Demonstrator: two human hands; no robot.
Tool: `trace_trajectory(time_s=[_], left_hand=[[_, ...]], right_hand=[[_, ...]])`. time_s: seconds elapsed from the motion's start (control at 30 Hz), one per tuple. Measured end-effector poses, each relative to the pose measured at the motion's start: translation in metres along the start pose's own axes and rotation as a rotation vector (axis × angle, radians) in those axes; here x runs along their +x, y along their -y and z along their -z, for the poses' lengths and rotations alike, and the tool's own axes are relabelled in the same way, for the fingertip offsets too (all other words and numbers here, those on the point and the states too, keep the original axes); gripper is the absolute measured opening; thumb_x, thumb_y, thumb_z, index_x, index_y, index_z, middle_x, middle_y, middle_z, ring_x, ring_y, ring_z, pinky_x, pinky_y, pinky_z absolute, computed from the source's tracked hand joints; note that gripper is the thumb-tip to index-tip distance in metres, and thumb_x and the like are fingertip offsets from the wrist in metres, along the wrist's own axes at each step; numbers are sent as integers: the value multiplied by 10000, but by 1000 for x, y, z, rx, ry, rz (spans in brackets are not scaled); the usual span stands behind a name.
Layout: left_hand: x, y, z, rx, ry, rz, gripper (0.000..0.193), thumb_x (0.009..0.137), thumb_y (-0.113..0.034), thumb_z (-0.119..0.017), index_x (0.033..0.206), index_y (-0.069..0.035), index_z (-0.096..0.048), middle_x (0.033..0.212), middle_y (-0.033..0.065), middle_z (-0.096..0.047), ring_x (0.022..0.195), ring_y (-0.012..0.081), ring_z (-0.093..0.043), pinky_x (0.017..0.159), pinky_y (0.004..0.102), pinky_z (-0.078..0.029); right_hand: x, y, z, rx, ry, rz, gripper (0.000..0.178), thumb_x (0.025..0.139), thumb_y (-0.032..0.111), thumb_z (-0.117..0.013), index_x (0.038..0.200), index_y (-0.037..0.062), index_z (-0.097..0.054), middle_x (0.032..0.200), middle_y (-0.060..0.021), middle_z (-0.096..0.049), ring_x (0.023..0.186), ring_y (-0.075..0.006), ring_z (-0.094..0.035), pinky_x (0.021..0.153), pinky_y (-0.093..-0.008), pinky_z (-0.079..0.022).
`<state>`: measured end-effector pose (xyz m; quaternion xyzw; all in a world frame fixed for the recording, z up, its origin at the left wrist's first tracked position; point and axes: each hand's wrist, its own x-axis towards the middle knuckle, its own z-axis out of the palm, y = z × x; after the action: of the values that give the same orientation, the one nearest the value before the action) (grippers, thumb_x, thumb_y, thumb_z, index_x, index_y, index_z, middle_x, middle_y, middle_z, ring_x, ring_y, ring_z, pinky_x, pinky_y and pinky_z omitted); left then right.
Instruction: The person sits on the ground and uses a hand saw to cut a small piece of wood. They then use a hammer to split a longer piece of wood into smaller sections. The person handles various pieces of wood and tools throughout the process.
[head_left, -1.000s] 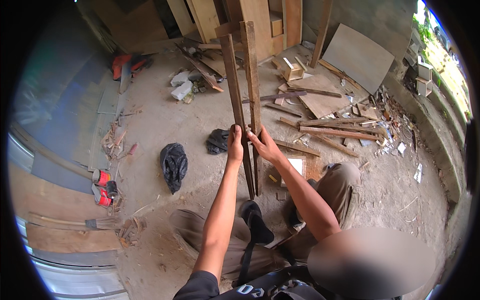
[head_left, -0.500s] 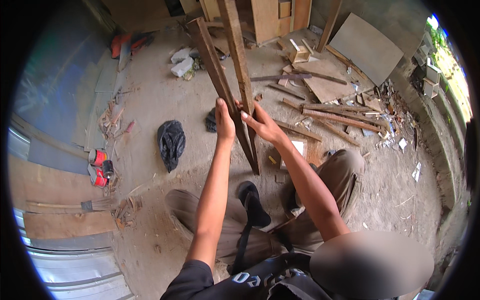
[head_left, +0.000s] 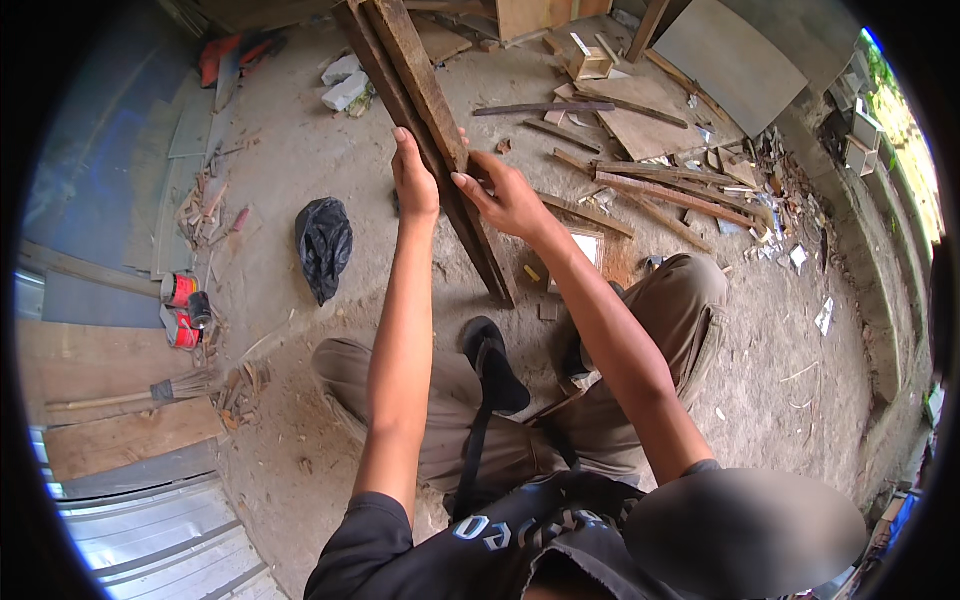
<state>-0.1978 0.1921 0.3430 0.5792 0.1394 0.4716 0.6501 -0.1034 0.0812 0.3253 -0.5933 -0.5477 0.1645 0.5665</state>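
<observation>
Nearest the body: the dark footwear [head_left: 497, 368] is on the floor between bent knees in brown trousers [head_left: 690, 300]. Both hands are at work ahead of it. The left hand [head_left: 416, 185] has its grip closed around the pair of wooden battens [head_left: 386, 75] from the left, thumb uppermost; the right hand [head_left: 507, 195] closes on them from the right, slightly lower. The battens slant up and left, side by side; floor contact at the lower tip cannot be confirmed. Judgement: even pressure from both palms should keep the lengths aligned, and bare fingers are best kept off the rough edges. Beyond: black plastic bag [head_left: 324, 250] to the left, loose timber strips [head_left: 690, 190] to the right, white rubble blocks [head_left: 345, 85] farther off.
</observation>
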Motion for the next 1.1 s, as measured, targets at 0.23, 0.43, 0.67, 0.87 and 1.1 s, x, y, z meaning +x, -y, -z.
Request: trace_trajectory(time_s=[0.23, 0.43, 0.67, 0.87, 1.1], left_hand=[[3, 1, -1, -76, -32, 21, 825, 935, -722, -282, 1134, 34, -546, 944, 164, -658, 846, 252, -667, 787, 367, -536], [3, 1, -5, 65, -24, -34, 733, 944, -677, -373, 1055, 24, -554, 905, 125, -638, 822, 225, -654, 765, 344, -524], [-1, -4, -18, 182, -4, -113, 692, 936, -660, -421, 1019, 15, -548, 871, 92, -618, 813, 194, -643, 754, 331, -520], [2, -17, -5, 185, 136, -125, 690, 892, -662, -528, 1009, 16, -583, 875, 104, -654, 818, 197, -656, 753, 331, -531], [15, -57, -10, 48, 145, -214, 449, 812, -381, -782, 959, 7, -610, 832, 98, -662, 744, 188, -658, 689, 326, -543]], right_hand=[[-1, 9, 1, -65, 19, -21, 451, 960, 255, -617, 1252, -74, -517, 881, -257, -639, 734, -216, -651, 676, -361, -499], [-3, 17, 2, -70, 27, -45, 455, 962, 216, -613, 1305, -50, -476, 832, -263, -623, 685, -212, -656, 638, -355, -492], [-4, 8, -1, -8, -64, 104, 453, 963, 152, -596, 1348, -15, -426, 922, -264, -630, 638, -218, -584, 614, -353, -472], [-10, 20, 2, 14, -22, 138, 396, 970, 126, -564, 1308, -12, -411, 992, -273, -628, 772, -331, -596, 690, -393, -478], [-23, 11, -12, -5, 53, 39, 436, 970, 146, -584, 1319, -26, -388, 1052, -262, -626, 1002, -342, -654, 827, -383, -495]])
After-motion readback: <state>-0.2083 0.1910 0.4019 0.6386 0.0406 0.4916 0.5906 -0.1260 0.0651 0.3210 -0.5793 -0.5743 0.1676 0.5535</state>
